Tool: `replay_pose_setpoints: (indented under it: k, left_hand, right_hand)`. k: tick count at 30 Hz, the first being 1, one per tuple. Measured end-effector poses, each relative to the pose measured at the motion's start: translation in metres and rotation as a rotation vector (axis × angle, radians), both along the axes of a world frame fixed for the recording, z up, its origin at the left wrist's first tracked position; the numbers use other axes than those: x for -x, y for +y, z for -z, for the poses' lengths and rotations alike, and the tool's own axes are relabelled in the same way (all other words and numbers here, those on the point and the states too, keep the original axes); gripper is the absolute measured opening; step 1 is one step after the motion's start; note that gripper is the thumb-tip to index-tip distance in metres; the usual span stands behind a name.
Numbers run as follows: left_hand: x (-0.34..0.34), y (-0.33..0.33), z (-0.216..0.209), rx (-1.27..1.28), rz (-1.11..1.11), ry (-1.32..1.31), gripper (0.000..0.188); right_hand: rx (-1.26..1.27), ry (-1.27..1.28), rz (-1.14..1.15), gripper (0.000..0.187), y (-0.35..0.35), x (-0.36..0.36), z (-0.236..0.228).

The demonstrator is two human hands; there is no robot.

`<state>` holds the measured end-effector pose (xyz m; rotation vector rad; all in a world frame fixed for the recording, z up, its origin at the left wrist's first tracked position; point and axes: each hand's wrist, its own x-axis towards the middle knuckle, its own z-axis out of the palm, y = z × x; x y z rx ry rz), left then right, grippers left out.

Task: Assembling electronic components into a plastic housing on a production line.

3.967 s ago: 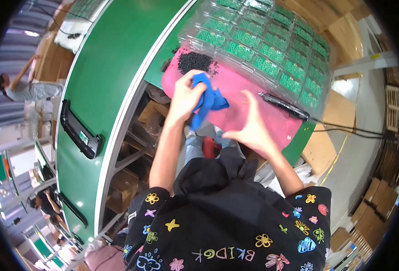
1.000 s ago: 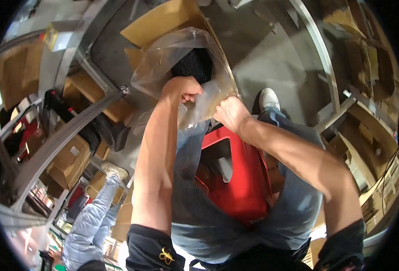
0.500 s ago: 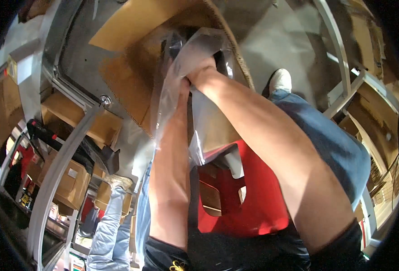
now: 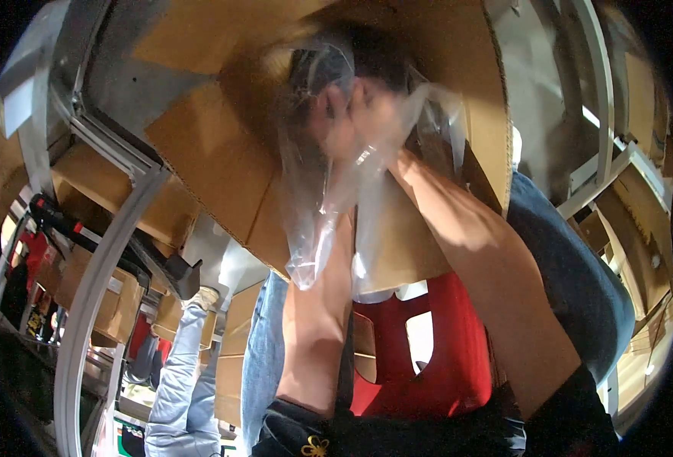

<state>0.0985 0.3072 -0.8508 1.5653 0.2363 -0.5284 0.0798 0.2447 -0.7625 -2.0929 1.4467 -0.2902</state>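
Observation:
An open cardboard box (image 4: 222, 145) stands in front of me, tilted, with a clear plastic bag (image 4: 306, 247) in its mouth. My left hand (image 4: 329, 122) and my right hand (image 4: 378, 118) are side by side at the bag. Loose plastic hangs around both wrists and over part of my left forearm. The fingers of both hands look bent and closed on the plastic, though motion blurs them. Just beyond the hands, a dark thing (image 4: 367, 57) sits deep in the box; its kind cannot be made out.
A red plastic stool (image 4: 458, 350) with cut-out holes is between my legs. To the left are a metal frame rail (image 4: 100, 297), cardboard cartons (image 4: 116, 312) and another person's leg (image 4: 177, 381). A metal rack with cartons (image 4: 629, 228) stands at the right.
The box has shifted right and nearer, covering more of the view. Both hands have moved a little to the right with the plastic bag, which now spreads wider around the wrists.

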Motion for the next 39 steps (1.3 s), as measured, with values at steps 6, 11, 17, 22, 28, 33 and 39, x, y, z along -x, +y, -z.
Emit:
replay_pose_setpoints:
  k: [6,11,17,22,28,33,39]
  left_hand:
    - [0.012,-0.027,-0.054,-0.100,0.002,0.150,0.038]
    - [0.014,-0.042,-0.075,-0.031,-0.160,0.310,0.048]
    - [-0.026,-0.063,-0.112,-0.761,-0.244,0.930,0.057]
    - [-0.006,-0.016,-0.138,0.203,-0.208,0.452,0.052]
    - [-0.005,-0.041,-0.186,0.303,-0.230,0.376,0.045]
    - [-0.022,-0.029,-0.205,0.336,-0.216,0.339,0.036]
    - [-0.001,-0.031,-0.242,0.258,-0.330,0.209,0.032]
  right_hand:
    - [-0.509,-0.245,0.362,0.031,-0.011,0.011,0.015]
    - [-0.531,-0.286,0.265,0.026,-0.019,0.024,0.019]
    - [-0.565,-0.375,0.274,0.022,-0.027,0.008,-0.049]
    - [-0.872,-0.884,0.536,0.015,-0.013,-0.003,-0.103]
    - [-0.828,-0.854,0.660,0.012,-0.019,-0.009,-0.113]
    - [-0.890,-0.870,0.617,0.011,-0.011,-0.018,-0.143]
    - [-0.772,-0.753,0.570,0.019,-0.008,-0.003,-0.168]
